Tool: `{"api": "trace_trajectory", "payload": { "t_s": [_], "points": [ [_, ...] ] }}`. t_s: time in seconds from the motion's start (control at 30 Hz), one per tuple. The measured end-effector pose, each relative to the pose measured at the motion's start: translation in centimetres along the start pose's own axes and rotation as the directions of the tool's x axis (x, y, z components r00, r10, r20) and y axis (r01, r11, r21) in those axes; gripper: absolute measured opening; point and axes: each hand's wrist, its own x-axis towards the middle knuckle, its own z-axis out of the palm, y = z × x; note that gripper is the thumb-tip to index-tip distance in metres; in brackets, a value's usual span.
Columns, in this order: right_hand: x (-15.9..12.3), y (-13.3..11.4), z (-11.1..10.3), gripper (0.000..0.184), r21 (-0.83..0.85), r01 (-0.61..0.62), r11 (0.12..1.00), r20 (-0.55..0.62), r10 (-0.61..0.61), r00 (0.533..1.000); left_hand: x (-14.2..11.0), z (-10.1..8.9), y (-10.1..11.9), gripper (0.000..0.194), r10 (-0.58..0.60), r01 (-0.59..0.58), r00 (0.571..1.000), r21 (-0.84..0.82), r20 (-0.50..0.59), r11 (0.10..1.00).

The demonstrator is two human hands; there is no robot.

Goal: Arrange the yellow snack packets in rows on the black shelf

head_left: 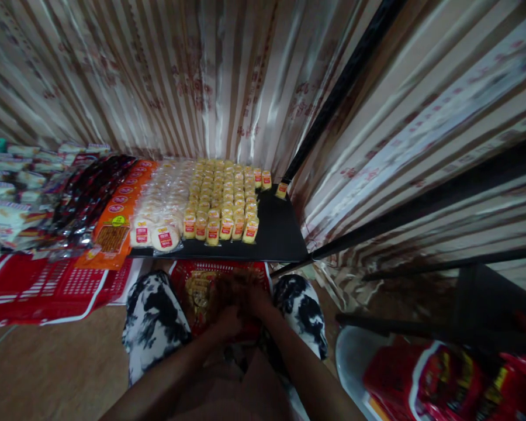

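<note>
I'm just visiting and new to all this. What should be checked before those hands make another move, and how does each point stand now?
1. Both hands at the basket: ok. The left hand and right hand are at the red basket between the knees.
2. Basket holds goods: ok. Yellowish packets show in its left part.
3. Grip: cannot tell. The fingers are too dark.
4. Yellow packs in close rows on the black shelf: ok.
5. Lone yellow pack in line with them: not ok. It sits apart, by the black post.
6. Orange pack fully on the shelf: not ok. Its near end seems to overhang the front edge.
</note>
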Motion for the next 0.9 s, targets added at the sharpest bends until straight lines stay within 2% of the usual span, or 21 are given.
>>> {"api": "trace_trajectory", "payload": {
  "t_s": [0.1, 0.17, 0.27, 0.37, 0.47, 0.57, 0.67, 0.77, 0.83, 0.9],
  "points": [
    [-0.4, -0.2, -0.4, 0.03, -0.028, 0.025, 0.999, 0.041, -0.024, 0.999, 0.4, -0.5, 0.0, 0.017, -0.033, 0.027, 0.997, -0.077, -0.067, 0.997],
    [-1.0, -0.2, -0.8, 0.031, -0.016, 0.045, 0.999, 0.023, -0.045, 0.999, 0.6, -1.0, 0.3, 0.02, -0.031, 0.012, 0.99, -0.141, -0.134, 0.99],
    [-2.2, -0.4, -1.3, 0.031, 0.038, 0.089, 0.995, -0.123, -0.083, 0.989, 0.6, -1.7, 1.4, 0.026, 0.007, -0.059, 0.976, -0.235, -0.217, 0.97],
    [-3.5, -0.6, -1.8, 0.029, 0.071, 0.188, 0.98, -0.328, -0.155, 0.932, 0.2, -1.9, 3.0, 0.032, 0.054, -0.155, 0.963, -0.381, -0.264, 0.912],
    [-4.3, -0.6, -2.3, 0.033, 0.085, 0.29, 0.953, -0.457, -0.222, 0.861, -0.4, -2.1, 4.5, 0.039, 0.094, -0.25, 0.949, -0.537, -0.301, 0.806],
    [-4.5, -0.4, -2.9, 0.036, 0.106, 0.37, 0.923, -0.54, -0.259, 0.801, -0.9, -2.6, 5.7, 0.04, 0.129, -0.291, 0.937, -0.519, -0.325, 0.804],
    [-4.4, -0.1, -4.0, 0.043, 0.093, 0.44, 0.893, -0.576, -0.313, 0.756, -1.2, -3.2, 6.5, 0.035, 0.14, -0.307, 0.927, -0.491, -0.347, 0.815],
    [-4.3, 0.2, -5.3, 0.048, 0.057, 0.505, 0.861, -0.622, -0.365, 0.693, -1.6, -3.4, 7.4, 0.034, 0.182, -0.351, 0.92, -0.521, -0.348, 0.778],
    [-4.4, 0.4, -6.0, 0.048, 0.083, 0.501, 0.862, -0.683, -0.316, 0.658, -2.1, -3.3, 8.3, 0.033, 0.207, -0.368, 0.92, -0.549, -0.333, 0.75],
    [-4.4, 0.5, -6.5, 0.051, 0.196, 0.456, 0.868, -0.73, -0.181, 0.659, -2.7, -3.1, 9.2, 0.032, 0.208, -0.364, 0.925, -0.587, -0.317, 0.724]
  ]
}}
